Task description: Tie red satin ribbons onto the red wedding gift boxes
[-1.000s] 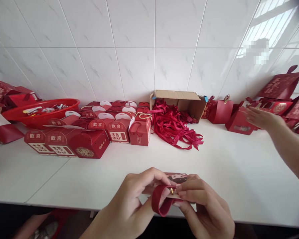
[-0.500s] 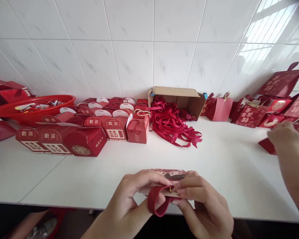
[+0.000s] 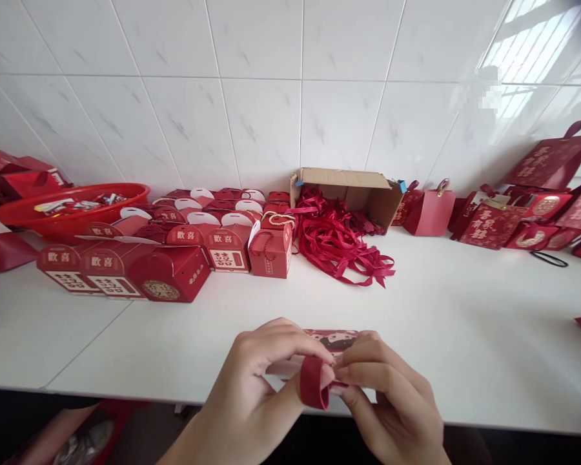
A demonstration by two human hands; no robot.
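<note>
A small red gift box (image 3: 332, 336) with a printed picture on its top is held near the front edge of the table, mostly covered by my hands. A dark red ribbon loop (image 3: 314, 383) stands out from it toward me. My left hand (image 3: 264, 368) is closed, with the thumb inside the loop and the fingertips pressing at the box's edge. On the other side, my right hand (image 3: 392, 384) pinches the same edge where the ribbon end meets it. The fingertips of both hands nearly touch and hide the fastening point.
Folded red boxes (image 3: 179, 274) stand in rows at left, before a red basin (image 3: 97, 223) of small wrapped pieces. A cardboard box (image 3: 348, 177) on its side spills red ribbons (image 3: 339, 252). Red gift bags (image 3: 494, 223) and a black loop (image 3: 549, 259) lie at right.
The ribbon loop has turned and narrowed between my fingers, and the small gold-coloured fastener is now hidden. A co-worker's arm at the right has left the view, and the red box there has shifted right.
</note>
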